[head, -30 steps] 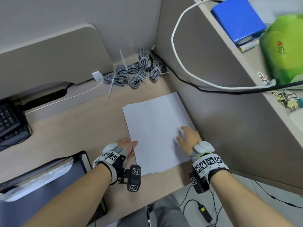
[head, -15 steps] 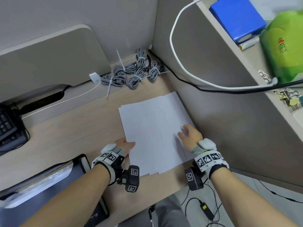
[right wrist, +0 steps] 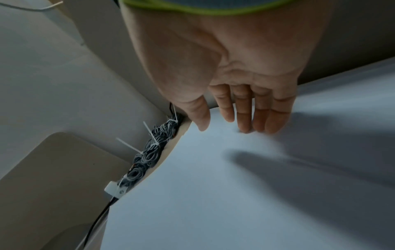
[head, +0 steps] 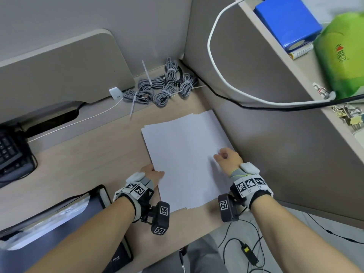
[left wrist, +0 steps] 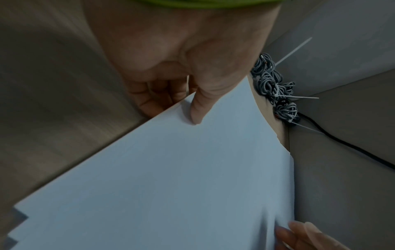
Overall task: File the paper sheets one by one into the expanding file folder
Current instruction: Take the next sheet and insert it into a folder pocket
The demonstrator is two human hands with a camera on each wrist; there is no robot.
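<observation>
A loose stack of white paper sheets [head: 185, 158] lies on the wooden desk, its edges fanned slightly. My left hand [head: 151, 174] pinches the stack's left edge. In the left wrist view the thumb [left wrist: 196, 110] lies on top of the paper [left wrist: 171, 186] and the fingers curl beneath it. My right hand [head: 226, 156] rests near the right edge. Its fingertips [right wrist: 245, 125] touch the top sheet [right wrist: 213, 194] with the fingers nearly straight. The dark expanding file folder [head: 59, 223] stands open at the lower left with paper inside.
Tied grey cable bundles [head: 165, 85] lie at the back corner. A keyboard [head: 9, 150] sits far left. A grey partition [head: 275, 134] rises just right of the paper, with a shelf above holding a blue box [head: 285, 22] and a green bag [head: 342, 56].
My right hand has shifted slightly toward the paper's right edge and its fingers have drawn in a little. The left hand stays at the left edge. The stack has barely moved.
</observation>
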